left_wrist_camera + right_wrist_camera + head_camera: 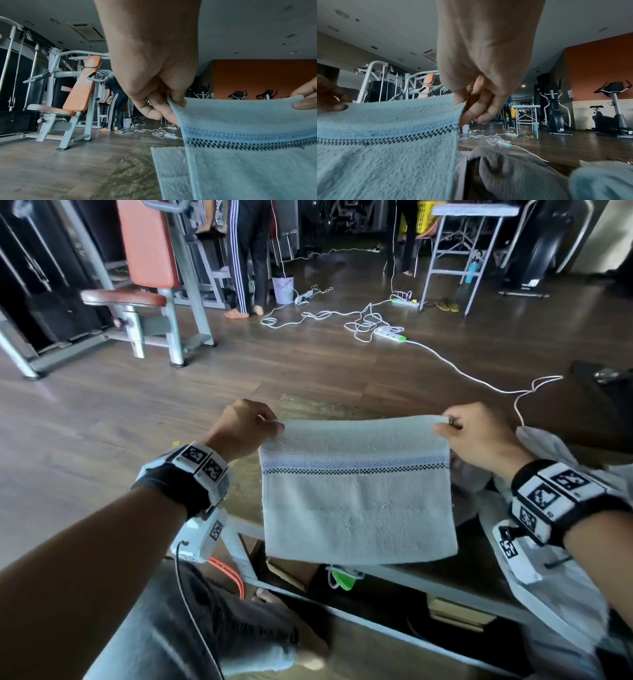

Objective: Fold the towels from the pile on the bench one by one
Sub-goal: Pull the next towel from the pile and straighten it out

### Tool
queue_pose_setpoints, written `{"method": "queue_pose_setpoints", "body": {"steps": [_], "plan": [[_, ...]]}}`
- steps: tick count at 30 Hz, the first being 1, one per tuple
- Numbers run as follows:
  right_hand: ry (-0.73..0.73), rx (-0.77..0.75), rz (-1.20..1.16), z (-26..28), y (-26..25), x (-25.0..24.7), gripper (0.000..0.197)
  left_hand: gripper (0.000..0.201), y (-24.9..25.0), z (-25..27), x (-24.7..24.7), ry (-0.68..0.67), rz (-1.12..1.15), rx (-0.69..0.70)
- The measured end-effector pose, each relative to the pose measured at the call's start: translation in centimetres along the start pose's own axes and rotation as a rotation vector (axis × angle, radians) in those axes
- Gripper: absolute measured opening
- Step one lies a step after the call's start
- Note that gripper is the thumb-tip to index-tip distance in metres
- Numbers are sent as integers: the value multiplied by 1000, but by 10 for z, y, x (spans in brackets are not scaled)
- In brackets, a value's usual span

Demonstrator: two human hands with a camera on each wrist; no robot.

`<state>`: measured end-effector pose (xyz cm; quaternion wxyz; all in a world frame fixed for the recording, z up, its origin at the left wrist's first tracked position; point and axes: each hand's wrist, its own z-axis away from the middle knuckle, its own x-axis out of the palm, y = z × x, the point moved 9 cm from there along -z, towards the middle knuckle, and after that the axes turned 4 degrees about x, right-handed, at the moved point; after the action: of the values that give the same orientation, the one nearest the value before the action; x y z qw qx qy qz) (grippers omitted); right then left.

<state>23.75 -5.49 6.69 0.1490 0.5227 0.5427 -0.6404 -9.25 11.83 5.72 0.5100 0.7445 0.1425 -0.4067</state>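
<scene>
Over the bench [246, 501] I hold 1 towel [356, 491] up by its 2 top corners, left hand [245, 428] pinching one, right hand [479, 436] pinching the other. It hangs flat, stripe level. The pile [513, 169] sits to my right. To fold clean I'd keep the edge taut, bring corners together evenly, then lay it down.

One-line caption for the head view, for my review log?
Left hand and right hand pinch the top corners of a striped towel above the bench.
</scene>
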Motion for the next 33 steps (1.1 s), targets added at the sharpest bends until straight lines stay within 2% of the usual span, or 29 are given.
{"method": "queue_pose_setpoints", "body": {"steps": [7,10,12,16,19,22,27,29,33], "plan": [[27,32,155,-107,9,49,12,12,-34,-91,33,76,-82,-98],[48,65,190,-138,18,77,10,13,-47,-117,61,53,-154,-93],[10,92,219,-149,28,99,11,12,-56,-125,81,22,-181,-81],[-177,69,290,-154,39,143,12,15,-70,-129,108,-31,-236,-31],[-169,67,305,-155,42,147,20,15,-70,-134,109,-53,-235,2],[-182,63,276,-155,39,146,21,9,-67,-137,106,-84,-221,13],[-139,-1,79,-150,22,124,18,8,-63,-130,97,-101,-159,-14],[-165,-24,28,-143,14,116,18,8,-61,-126,92,-115,-128,-33],[-176,-34,-85,-118,2,93,17,6,-41,-109,69,-96,-89,3]]}}
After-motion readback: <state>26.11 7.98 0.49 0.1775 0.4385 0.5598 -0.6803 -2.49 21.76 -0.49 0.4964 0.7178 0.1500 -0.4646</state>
